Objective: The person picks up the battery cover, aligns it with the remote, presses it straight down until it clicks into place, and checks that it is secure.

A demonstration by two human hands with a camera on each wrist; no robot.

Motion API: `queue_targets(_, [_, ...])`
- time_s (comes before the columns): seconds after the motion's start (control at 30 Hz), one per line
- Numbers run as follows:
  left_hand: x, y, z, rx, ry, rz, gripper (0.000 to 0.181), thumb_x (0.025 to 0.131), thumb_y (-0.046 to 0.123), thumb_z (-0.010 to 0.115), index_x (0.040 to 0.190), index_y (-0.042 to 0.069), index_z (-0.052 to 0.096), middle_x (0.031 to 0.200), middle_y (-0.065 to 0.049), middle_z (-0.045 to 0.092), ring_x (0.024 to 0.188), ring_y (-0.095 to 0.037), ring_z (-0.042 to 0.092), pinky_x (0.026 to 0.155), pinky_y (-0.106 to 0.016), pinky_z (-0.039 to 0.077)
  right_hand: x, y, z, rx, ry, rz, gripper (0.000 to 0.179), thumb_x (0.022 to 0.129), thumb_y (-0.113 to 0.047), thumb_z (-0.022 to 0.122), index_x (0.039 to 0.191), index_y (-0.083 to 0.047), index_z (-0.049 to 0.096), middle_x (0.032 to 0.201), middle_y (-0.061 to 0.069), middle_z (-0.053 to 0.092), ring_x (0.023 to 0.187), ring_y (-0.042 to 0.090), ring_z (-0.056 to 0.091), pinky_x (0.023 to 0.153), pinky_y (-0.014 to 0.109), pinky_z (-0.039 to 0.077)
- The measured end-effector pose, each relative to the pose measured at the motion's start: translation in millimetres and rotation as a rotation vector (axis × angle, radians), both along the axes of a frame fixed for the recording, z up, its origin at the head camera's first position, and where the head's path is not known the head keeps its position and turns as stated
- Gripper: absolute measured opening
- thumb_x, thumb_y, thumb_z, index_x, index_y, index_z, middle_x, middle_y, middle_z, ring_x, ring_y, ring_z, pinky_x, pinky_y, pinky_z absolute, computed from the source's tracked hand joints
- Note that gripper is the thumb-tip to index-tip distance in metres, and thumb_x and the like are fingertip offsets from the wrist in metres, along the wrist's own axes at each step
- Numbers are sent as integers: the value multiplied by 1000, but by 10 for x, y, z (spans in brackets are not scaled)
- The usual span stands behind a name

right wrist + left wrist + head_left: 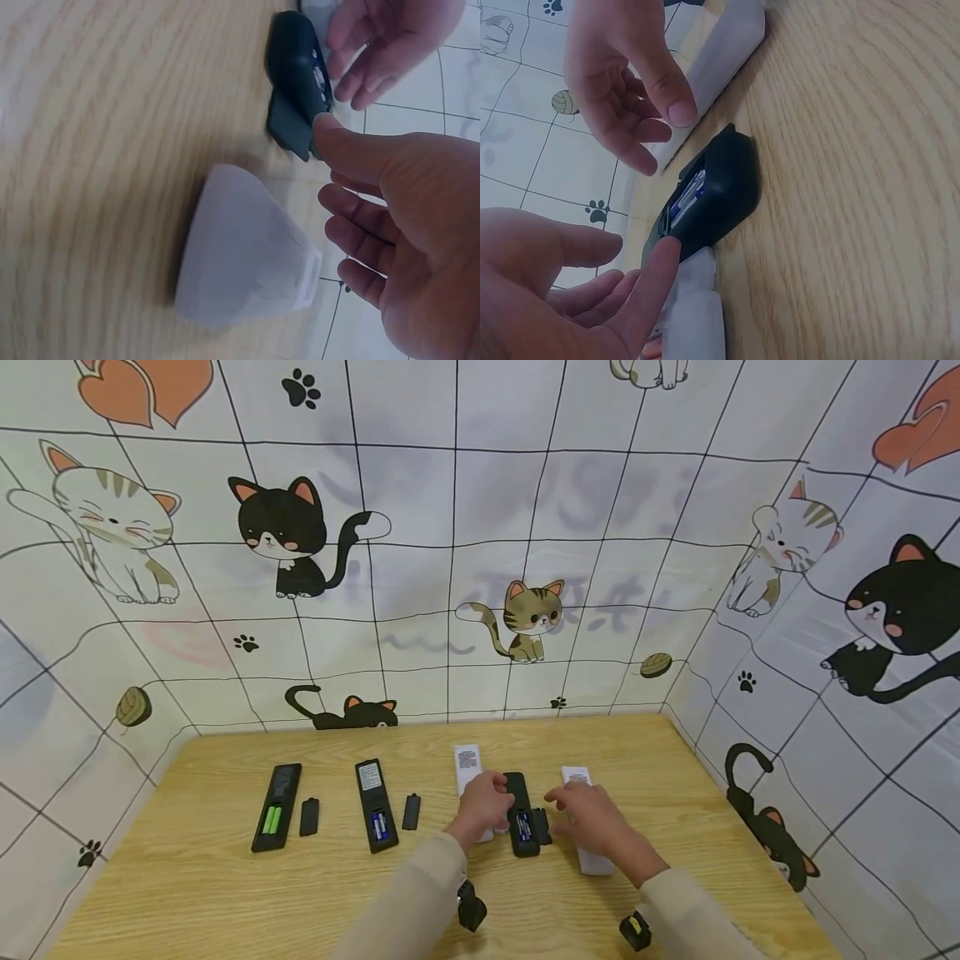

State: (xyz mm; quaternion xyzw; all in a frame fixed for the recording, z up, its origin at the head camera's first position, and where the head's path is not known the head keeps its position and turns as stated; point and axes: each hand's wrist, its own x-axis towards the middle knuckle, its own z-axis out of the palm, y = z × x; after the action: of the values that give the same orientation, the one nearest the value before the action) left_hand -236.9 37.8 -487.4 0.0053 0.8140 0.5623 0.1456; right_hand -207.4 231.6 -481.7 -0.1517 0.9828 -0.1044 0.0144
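Observation:
A black remote (pixel 528 848) lies back up between my hands, its battery bay uncovered with blue batteries (pixel 523 828) inside. My left hand (pixel 483 806) is at its left side; in the left wrist view one extended fingertip of that hand (pixel 577 300) reaches the edge of the remote (pixel 731 176). A loose black battery cover (pixel 542 827) leans against the remote's right side, as the right wrist view shows of the cover (pixel 287 124). Over a white remote (pixel 595 863) hovers my right hand (pixel 596 818), fingers loosely bent and holding nothing, thumb tip near the cover.
Another white remote (pixel 468 758) lies partly behind my left hand. Further left are a black remote (pixel 382 802) with blue batteries and its cover (pixel 411 812), then a black remote (pixel 281 785) with green batteries and its cover (pixel 310 817). A cat-print curtain (pixel 420 527) surrounds the wooden table (pixel 225 902).

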Motion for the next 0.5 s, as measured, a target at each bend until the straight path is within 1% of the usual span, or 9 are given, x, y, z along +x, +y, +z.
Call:
queue_targets(0.07, [5,14,4,-9,-1,15,33,91,5,62,123,0,57,109,-12,62,80,-22,66,55,-27,56,-14,-20,-45,20,8,4,45,78,-30,81,118,-14,67,96,-2,67,91,19,60,89,49,44])
queue_targets(0.13, [7,33,11,-41,0,25,31,91,7,62,121,1,58,108,-10,63,83,-20,64,55,-26,56,-27,-38,-86,48,17,12,48,78,-32,82,119,-14,67,95,-2,66,89,20,61,88,48,45])
queue_targets(0.27, [20,59,35,-156,28,35,30,90,8,62,119,3,60,107,-8,65,87,-20,64,54,-28,55,-42,-71,-157,101,28,41,49,78,-36,80,121,-16,67,95,-2,65,88,18,60,88,45,46])
queue_targets(0.33, [27,70,45,-221,66,35,31,88,8,61,118,4,61,107,-8,66,87,-20,64,57,-27,54,-37,-83,-169,107,40,57,49,78,-37,80,120,-15,68,94,-1,65,86,18,59,87,44,46])
queue_targets(0.43, [20,97,43,-245,88,37,34,87,6,59,121,4,61,109,-9,67,86,-22,65,56,-28,54,-23,-84,-170,102,71,69,47,77,-37,81,118,-16,70,91,-2,63,83,16,56,83,42,45])
queue_targets(0.5, [5,116,42,-267,108,49,35,86,5,59,120,5,62,108,-8,68,87,-21,64,59,-27,53,-18,-80,-163,96,86,68,47,77,-37,81,117,-16,70,89,-2,62,80,15,54,79,40,44])
